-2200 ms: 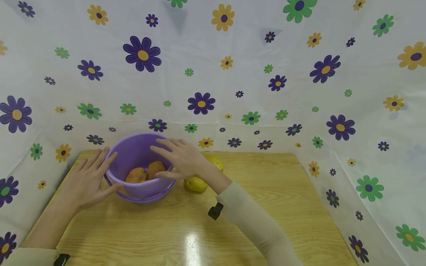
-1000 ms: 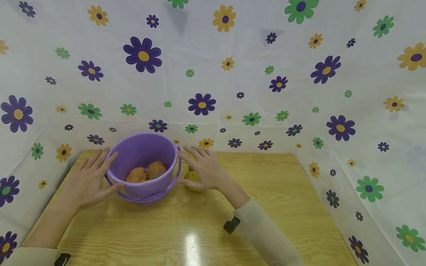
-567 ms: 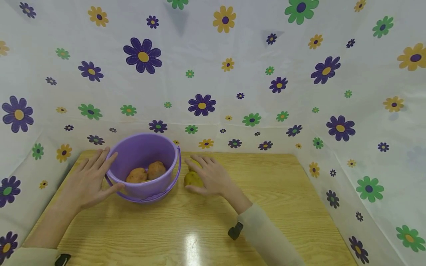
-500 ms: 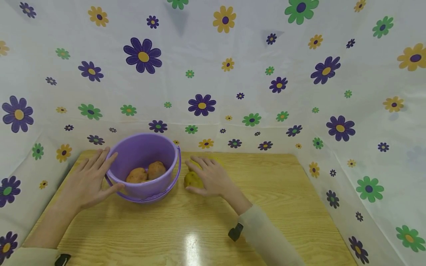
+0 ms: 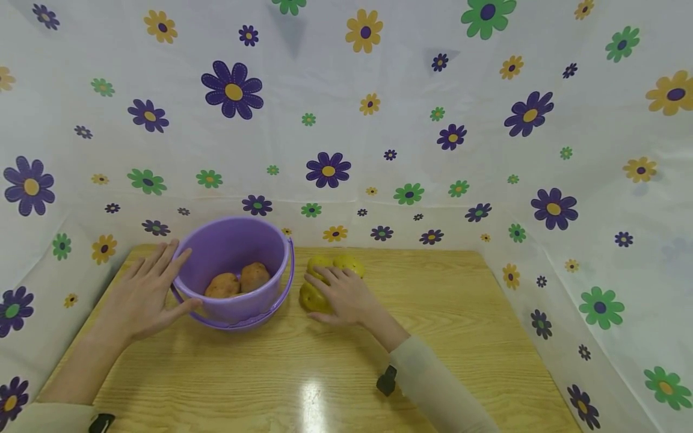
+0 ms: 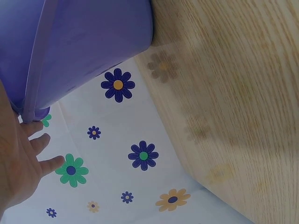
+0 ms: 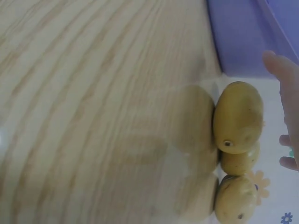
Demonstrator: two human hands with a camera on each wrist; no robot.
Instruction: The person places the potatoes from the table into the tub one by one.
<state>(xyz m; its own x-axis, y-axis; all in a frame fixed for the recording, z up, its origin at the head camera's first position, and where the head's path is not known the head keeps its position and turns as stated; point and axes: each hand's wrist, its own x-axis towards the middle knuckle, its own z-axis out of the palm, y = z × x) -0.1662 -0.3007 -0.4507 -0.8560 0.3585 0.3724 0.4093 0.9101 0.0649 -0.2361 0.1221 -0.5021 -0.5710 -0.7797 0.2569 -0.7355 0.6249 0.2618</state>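
Potatoes, yellow ones, are what I am working: the nearest yellow potato point(image 5: 313, 297) lies on the worktop point(image 5: 433, 337) just beside the purple bucket point(image 5: 233, 273), at its 3 o'clock. My right hand point(image 5: 342, 294) lies over it, fingers spread and loosely curved, touching but not yet closed round it. Two more yellow potatoes point(image 5: 335, 264) sit touching at its 12 o'clock. My left hand point(image 5: 142, 291) rests flat-fingered against the bucket's 9 o'clock side. I judge this the pick-up step; next calls for closing and lifting over the rim (two brown potatoes point(image 5: 237, 281) already inside). It looks smooth, oval, faintly speckled.
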